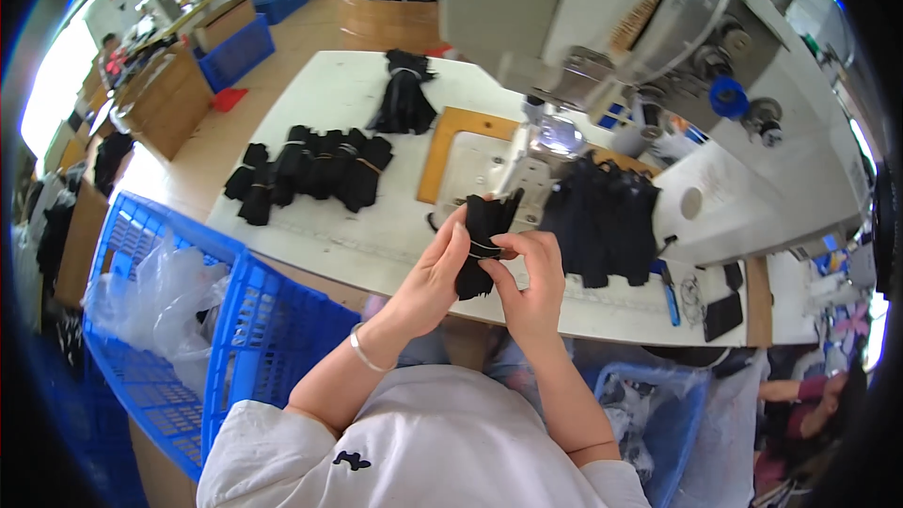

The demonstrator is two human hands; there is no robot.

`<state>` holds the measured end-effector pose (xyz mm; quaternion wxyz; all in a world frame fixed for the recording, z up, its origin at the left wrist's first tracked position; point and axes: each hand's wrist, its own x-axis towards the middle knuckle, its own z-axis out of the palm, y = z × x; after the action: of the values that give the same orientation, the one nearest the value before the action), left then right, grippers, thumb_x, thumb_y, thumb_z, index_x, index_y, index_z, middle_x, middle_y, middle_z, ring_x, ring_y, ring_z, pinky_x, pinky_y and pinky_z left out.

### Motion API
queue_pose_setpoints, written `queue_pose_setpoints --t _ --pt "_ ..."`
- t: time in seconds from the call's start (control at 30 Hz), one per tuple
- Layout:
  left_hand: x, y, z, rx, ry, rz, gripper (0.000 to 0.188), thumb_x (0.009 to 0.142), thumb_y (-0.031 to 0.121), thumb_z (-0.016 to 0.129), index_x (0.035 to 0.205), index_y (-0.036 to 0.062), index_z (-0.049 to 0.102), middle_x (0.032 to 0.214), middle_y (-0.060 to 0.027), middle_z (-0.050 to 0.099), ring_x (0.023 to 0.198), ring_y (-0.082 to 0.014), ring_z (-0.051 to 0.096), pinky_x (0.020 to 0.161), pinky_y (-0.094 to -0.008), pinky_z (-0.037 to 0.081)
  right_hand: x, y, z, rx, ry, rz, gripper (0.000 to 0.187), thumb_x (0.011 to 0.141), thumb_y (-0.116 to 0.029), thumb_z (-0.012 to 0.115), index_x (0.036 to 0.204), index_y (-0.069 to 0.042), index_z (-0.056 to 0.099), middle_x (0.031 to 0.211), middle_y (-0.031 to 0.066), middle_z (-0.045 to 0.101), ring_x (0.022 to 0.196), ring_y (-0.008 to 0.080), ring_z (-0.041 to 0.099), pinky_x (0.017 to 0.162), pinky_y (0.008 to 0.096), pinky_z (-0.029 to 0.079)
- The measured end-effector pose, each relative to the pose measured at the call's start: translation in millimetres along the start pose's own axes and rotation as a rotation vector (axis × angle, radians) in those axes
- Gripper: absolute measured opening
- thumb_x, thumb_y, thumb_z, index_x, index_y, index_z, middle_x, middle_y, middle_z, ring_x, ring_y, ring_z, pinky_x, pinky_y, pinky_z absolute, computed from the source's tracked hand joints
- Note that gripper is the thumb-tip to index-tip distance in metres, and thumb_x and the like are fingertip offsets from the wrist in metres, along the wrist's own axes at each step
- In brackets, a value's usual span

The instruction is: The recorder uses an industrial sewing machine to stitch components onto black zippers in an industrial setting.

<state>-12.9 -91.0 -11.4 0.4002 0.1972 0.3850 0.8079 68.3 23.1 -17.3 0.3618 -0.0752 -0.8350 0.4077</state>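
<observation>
In front of me, over the table's near edge, I hold a bundle of black fabric pieces (477, 218). My left hand (435, 271) is closed around the bundle's left side, thumb pointing up along it. A thin pale band (485, 246) crosses its middle. With thumb and fingertips, my right hand (532, 275) pinches this band at the bundle's right side. Just beyond my hands stands the sewing machine head (546, 146). Loose black fabric pieces (602, 216) lie to the right of my right hand.
Banded black bundles (324, 165) lie in a row at left on the white table (310, 235), with another black bundle (404, 94) farther back. A blue plastic basket (240, 348) stands left. Blue-handled snips (670, 296) lie right, near a blue bin (691, 428). Another person (809, 404) is at far right.
</observation>
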Motion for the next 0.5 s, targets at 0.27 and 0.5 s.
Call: queue_pose_setpoints --t 0.27,0.5 --pt "3 -21 5 0.365 -0.177 -0.154 0.080 0.080 -0.016 0.055 0.148 0.0078 0.020 0.129 -0.0088 0.049 0.115 -0.0122 0.048 0.095 -0.0275 0.041 -18 33 -44 -0.195 -0.067 -0.187 0.016 0.070 -0.010 0.073 0.080 -0.007 0.061 0.080 0.0070 0.059 0.074 0.0269 0.058 0.063 0.0372 0.043" --pt "-7 -33 -2 0.405 -0.207 -0.295 0.070 0.076 -0.008 0.062 0.140 -0.0009 0.035 0.120 -0.0089 0.053 0.107 -0.0117 0.052 0.094 -0.0262 0.043 -42 31 -63 -0.041 -0.188 -0.141 0.014 0.073 -0.006 0.072 0.079 -0.006 0.060 0.080 0.0056 0.060 0.071 0.0209 0.059 0.062 0.0324 0.045"
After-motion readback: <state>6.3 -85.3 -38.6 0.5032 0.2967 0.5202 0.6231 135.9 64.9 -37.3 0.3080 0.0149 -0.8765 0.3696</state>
